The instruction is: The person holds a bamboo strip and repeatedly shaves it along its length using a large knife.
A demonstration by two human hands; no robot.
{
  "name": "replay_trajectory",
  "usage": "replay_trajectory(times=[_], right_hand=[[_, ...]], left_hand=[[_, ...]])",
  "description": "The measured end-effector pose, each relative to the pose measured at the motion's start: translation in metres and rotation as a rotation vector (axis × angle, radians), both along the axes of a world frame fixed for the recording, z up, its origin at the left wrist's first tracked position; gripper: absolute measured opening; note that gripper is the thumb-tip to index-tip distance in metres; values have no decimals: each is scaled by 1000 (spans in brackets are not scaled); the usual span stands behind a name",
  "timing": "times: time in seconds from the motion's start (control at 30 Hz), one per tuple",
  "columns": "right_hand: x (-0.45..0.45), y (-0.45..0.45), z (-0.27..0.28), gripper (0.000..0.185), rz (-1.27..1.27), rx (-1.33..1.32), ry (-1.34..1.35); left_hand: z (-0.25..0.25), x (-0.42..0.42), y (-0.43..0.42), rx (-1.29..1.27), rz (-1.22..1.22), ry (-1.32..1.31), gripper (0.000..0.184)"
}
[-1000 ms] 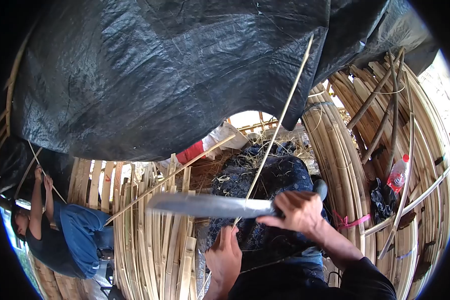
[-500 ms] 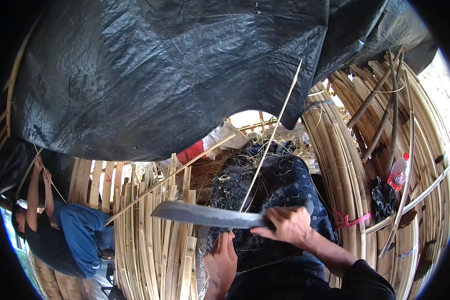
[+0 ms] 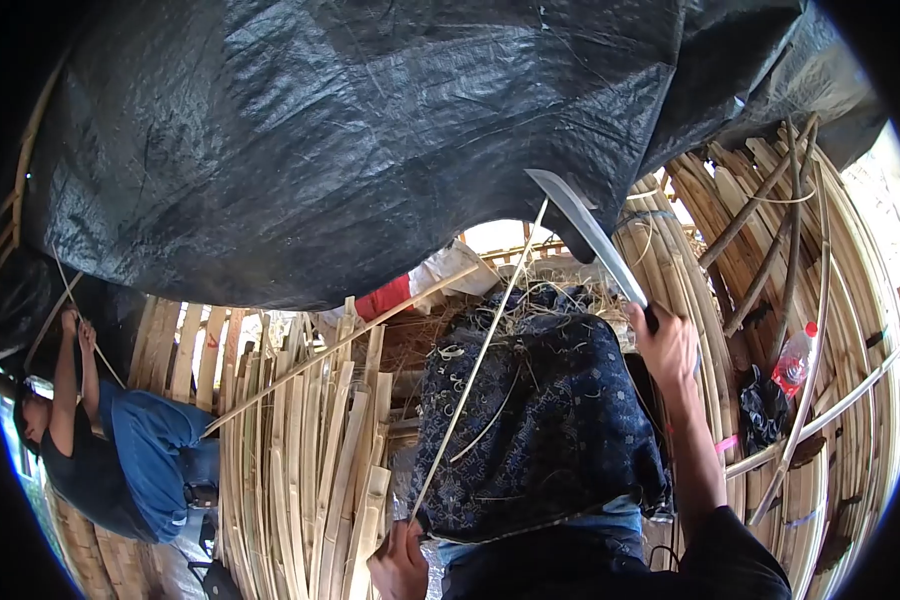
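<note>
My right hand (image 3: 667, 348) is closed round the dark handle of a machete (image 3: 592, 238), its blade slanting up and left. The blade's tip is close to the far end of a thin bamboo strip (image 3: 480, 365); whether they touch I cannot tell. My left hand (image 3: 400, 563) grips the near end of the strip, low in view. The strip runs diagonally above a dark blue patterned cloth (image 3: 560, 440) over my lap. A thin curved sliver (image 3: 488, 425) and pale shavings show against the cloth.
Split bamboo lengths (image 3: 295, 450) stand at left, with more bamboo slats (image 3: 690, 300) at right. A black tarp (image 3: 370, 150) hangs ahead. At left, another person (image 3: 120, 440) raises both hands round a thin strip. A red-capped bottle (image 3: 796, 362) rests beside a black plastic bag (image 3: 763, 408).
My right hand has swung the machete up and right, from near my left hand to the strip's far end. My left hand has moved down and left with the strip.
</note>
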State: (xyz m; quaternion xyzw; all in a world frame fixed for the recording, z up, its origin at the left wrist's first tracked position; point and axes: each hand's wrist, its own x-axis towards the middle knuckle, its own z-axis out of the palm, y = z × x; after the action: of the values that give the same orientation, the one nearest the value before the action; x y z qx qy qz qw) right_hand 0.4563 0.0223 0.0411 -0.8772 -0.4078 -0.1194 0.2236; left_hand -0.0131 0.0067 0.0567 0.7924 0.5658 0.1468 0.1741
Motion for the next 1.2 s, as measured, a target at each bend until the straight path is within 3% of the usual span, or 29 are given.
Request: replay_trajectory(times=[0.03,0.13,0.2,0.27,0.3,0.33,0.4,0.6,0.67,0.8,1.0,1.07,1.2], right_hand=[[-3,-5,-4,52,60,52,158],[-51,-14,-4,45,194,103,286],[-77,-15,-2,45,315,128,402],[-99,-17,3,47,354,80,500],[-109,-17,-6,51,381,94,465],[-118,-18,-12,52,419,109,392],[-140,-21,-8,54,512,126,291],[-175,-29,-10,60,822,83,159],[-173,-33,-11,61,827,71,167],[-161,-34,-4,63,838,14,111],[-142,-33,-8,62,828,26,2],[-125,-26,-7,62,753,-3,-9],[-65,0,-24,53,224,24,106]], left_hand=[[1,-1,-2,-33,8,15,14],[-11,5,2,-18,-64,15,26],[-5,28,9,-104,-69,12,24],[-1,52,12,-65,-97,-200,15],[-2,61,10,44,-90,-318,29],[0,65,14,-72,-116,-289,20],[16,80,19,-252,-80,-286,24],[-12,96,26,-369,-114,-384,18],[-20,94,25,-177,-278,-412,21],[-20,98,22,-133,-329,-329,10],[14,116,19,-285,-202,-443,27],[16,103,13,-306,-163,-400,28],[16,59,-6,-384,-66,-291,32]])
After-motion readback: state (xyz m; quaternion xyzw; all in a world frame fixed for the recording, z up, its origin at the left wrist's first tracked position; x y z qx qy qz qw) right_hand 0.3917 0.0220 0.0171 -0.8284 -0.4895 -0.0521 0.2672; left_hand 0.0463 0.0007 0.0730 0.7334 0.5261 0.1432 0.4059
